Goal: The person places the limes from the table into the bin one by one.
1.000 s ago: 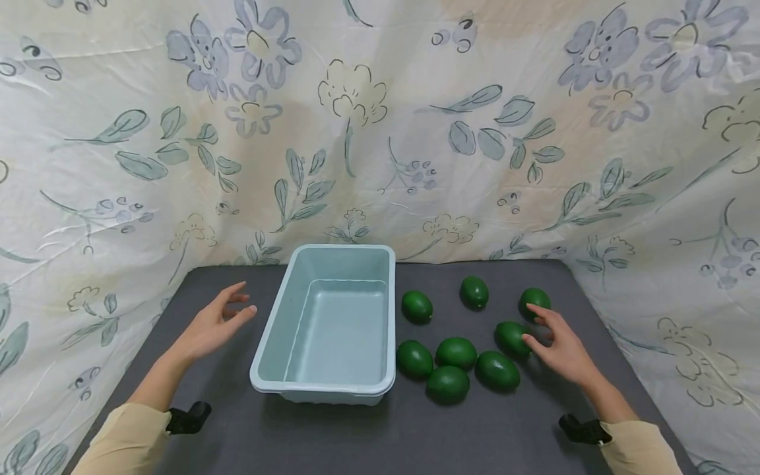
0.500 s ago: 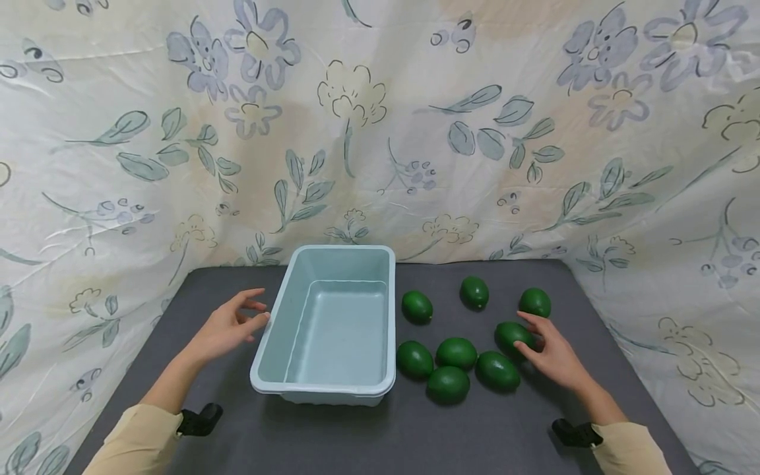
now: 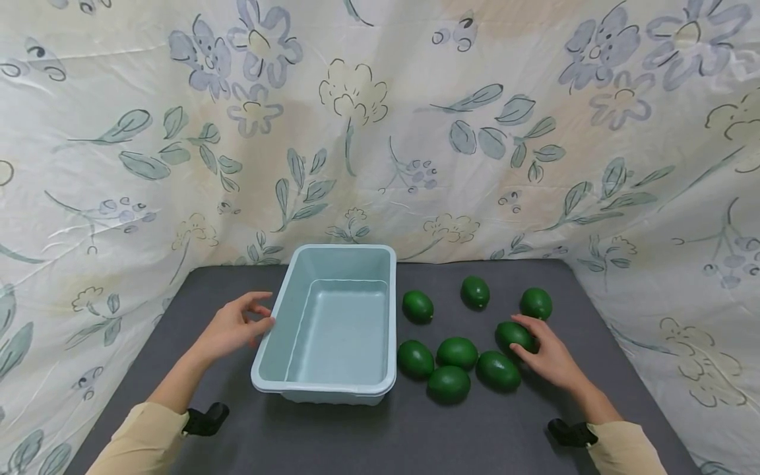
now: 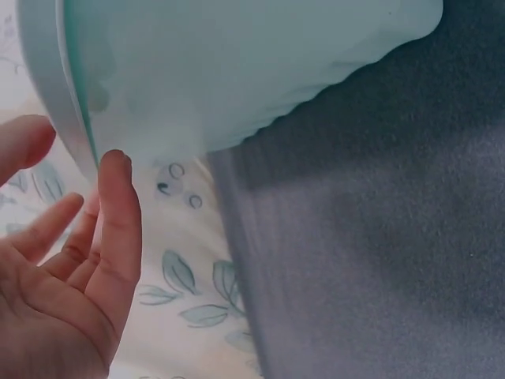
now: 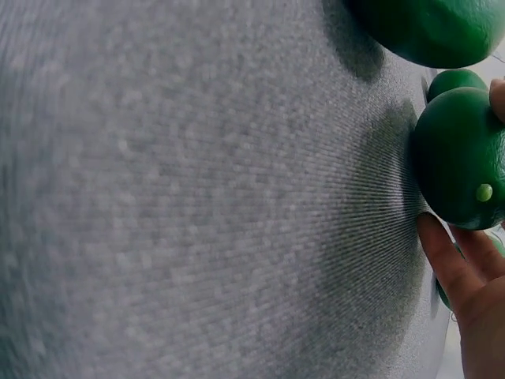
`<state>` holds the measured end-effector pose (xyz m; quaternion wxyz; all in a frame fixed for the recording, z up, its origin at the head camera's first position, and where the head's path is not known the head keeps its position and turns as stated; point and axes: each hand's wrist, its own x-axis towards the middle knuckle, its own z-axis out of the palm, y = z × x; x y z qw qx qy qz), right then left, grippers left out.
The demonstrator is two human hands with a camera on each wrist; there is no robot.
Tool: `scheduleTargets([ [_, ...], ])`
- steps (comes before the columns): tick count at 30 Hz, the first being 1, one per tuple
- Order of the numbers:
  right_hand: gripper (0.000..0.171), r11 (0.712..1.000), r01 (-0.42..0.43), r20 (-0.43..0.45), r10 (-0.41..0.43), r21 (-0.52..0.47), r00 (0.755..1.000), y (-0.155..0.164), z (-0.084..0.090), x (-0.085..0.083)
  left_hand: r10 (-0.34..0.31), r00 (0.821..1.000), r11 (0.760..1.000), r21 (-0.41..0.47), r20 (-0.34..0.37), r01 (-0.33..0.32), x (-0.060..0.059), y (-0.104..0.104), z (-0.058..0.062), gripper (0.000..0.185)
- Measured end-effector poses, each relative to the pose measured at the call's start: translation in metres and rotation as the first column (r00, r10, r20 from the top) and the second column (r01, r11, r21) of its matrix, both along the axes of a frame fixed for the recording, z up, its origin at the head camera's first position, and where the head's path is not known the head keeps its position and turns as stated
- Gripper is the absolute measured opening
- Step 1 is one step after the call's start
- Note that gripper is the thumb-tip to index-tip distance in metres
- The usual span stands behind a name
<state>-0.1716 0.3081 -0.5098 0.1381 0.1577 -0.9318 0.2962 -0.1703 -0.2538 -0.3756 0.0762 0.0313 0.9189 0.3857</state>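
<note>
A pale blue plastic bin [image 3: 323, 388] stands left of the middle of the table with nothing in it. My left hand [image 3: 230, 330] holds its left rim, and the left wrist view has the thumb [image 4: 31, 142] on one side of the rim and a finger [image 4: 118, 221] on the other. To the right lie several glossy dark green avocados [image 3: 448, 385]. My right hand [image 3: 549, 353] grips one avocado [image 3: 512, 334] from its right side, the forefinger over the top and the thumb at the near side. Its pale stem nub [image 5: 484, 192] shows in the right wrist view.
Two avocados touch the held one's neighbourhood: one just behind it [image 3: 536, 303] and another in front [image 3: 497, 371]. More lie close beside the bin's right wall. A flowered cloth [image 3: 356, 165] hangs behind the dark grey table [image 3: 332, 442].
My left hand has moved right, up to the bin's rim. My right hand has come left and closed round the avocado. Bin and avocados stay in place.
</note>
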Motion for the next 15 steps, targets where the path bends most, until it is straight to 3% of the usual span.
scheduleTargets([
  [15,0.05,0.999,0.033,0.093,-0.03,-0.033,0.995,-0.0019,0.0026,0.003,0.01,1.0,0.998,0.06,0.016,-0.01,0.0001,0.0067,-0.0009,0.055],
])
